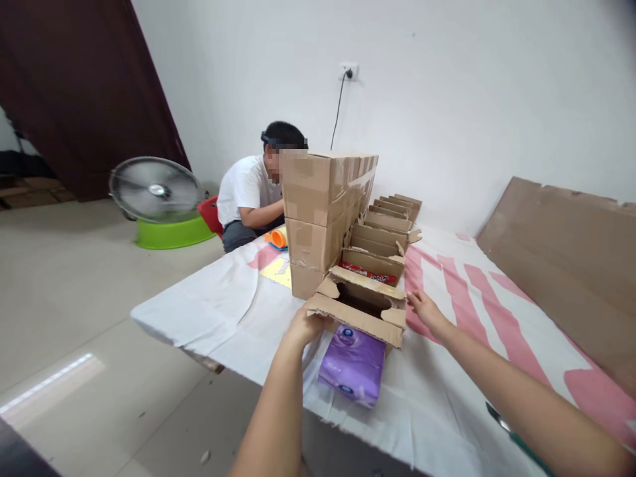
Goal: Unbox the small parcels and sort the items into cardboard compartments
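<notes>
An open-topped cardboard box (365,324) stands nearest me in a row on the table, its flaps folded outward. My left hand (305,326) grips its left side, the fingertips hidden beneath the flap. At the opposite side, my right hand (426,313) has bent fingers against the box's right edge. A purple soft pack, apparently tissues (354,364), lies in front of the box, its far end under the front flap. Behind this box, another open box (382,262) contains a red packet (365,271) with white lettering. The inside of the nearest box is dark.
Stacked closed cartons (309,245) form a wall left of the row. Behind it sits a person in a white shirt (251,182), near an orange item (278,237). A green-handled tool (521,444) lies at lower right. Flat cardboard (561,258) leans right; a fan (156,191) stands left.
</notes>
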`<act>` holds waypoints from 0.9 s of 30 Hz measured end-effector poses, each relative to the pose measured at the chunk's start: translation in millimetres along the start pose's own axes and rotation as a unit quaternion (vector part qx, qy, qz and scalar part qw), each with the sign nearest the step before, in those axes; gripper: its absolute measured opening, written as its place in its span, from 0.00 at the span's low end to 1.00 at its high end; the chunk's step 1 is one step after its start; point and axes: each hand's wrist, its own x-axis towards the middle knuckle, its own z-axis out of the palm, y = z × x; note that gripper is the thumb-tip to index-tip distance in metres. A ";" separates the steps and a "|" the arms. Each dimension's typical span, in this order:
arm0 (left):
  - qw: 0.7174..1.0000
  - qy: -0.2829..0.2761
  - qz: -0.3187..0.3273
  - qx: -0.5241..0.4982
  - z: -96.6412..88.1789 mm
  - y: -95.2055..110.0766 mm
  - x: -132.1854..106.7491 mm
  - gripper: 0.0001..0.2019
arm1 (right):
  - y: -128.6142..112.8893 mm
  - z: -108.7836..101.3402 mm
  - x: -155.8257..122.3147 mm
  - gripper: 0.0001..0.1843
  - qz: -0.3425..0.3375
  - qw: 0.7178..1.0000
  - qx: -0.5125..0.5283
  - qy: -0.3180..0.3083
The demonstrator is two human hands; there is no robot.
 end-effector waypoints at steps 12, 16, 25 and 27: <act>0.996 -0.049 0.057 0.045 5.4 -16.5 11.8 0.23 | -46.6 -14.2 87.4 0.10 -0.156 0.929 -0.312 -0.122; 0.996 -0.063 0.058 0.039 11.4 -24.3 15.9 0.21 | -44.0 -14.9 76.1 0.11 -0.156 0.904 -0.387 -0.096; 0.997 -0.038 0.018 0.072 19.6 -20.6 16.1 0.20 | -41.3 -12.7 74.2 0.15 -0.148 0.886 -0.426 -0.105; 0.996 -0.034 0.007 0.083 21.7 -17.3 16.6 0.22 | -39.9 -11.6 74.2 0.12 -0.144 0.883 -0.435 -0.104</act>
